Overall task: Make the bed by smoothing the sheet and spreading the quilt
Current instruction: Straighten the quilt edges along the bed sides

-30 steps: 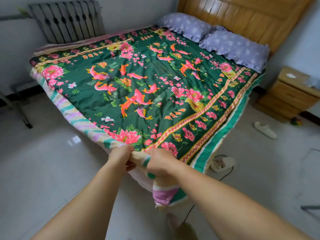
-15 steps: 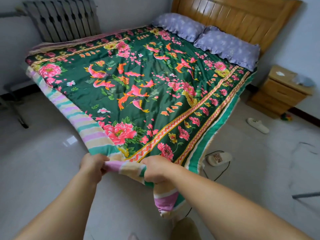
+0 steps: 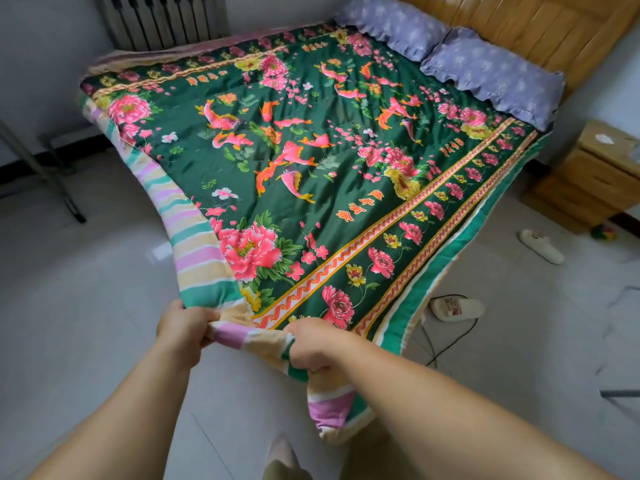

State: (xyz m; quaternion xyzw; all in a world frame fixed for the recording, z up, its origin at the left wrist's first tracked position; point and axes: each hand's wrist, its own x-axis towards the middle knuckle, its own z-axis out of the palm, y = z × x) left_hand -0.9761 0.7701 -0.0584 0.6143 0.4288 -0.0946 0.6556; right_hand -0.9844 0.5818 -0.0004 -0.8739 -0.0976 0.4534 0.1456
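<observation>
A dark green quilt (image 3: pixel 311 161) with pink flowers, fish and a striped pastel border lies spread over the bed. Its near corner is lifted off the bed and pulled toward me. My left hand (image 3: pixel 183 329) grips the striped border at that corner. My right hand (image 3: pixel 315 344) grips the same edge a little to the right, and the corner's tip hangs down below it. Two purple pillows (image 3: pixel 485 71) lie at the wooden headboard (image 3: pixel 540 26). The sheet is hidden under the quilt.
A radiator (image 3: pixel 162 19) stands behind the bed's far left side. A wooden nightstand (image 3: pixel 595 178) is at the right. Two white slippers (image 3: pixel 457 308) (image 3: pixel 542 245) and a black cable (image 3: pixel 450 344) lie on the tiled floor to the right. A metal frame leg (image 3: pixel 45 178) stands at left.
Both hands have drawn the quilt corner toward me and spread apart along the edge. The quilt's near part has lifted and stretched flatter.
</observation>
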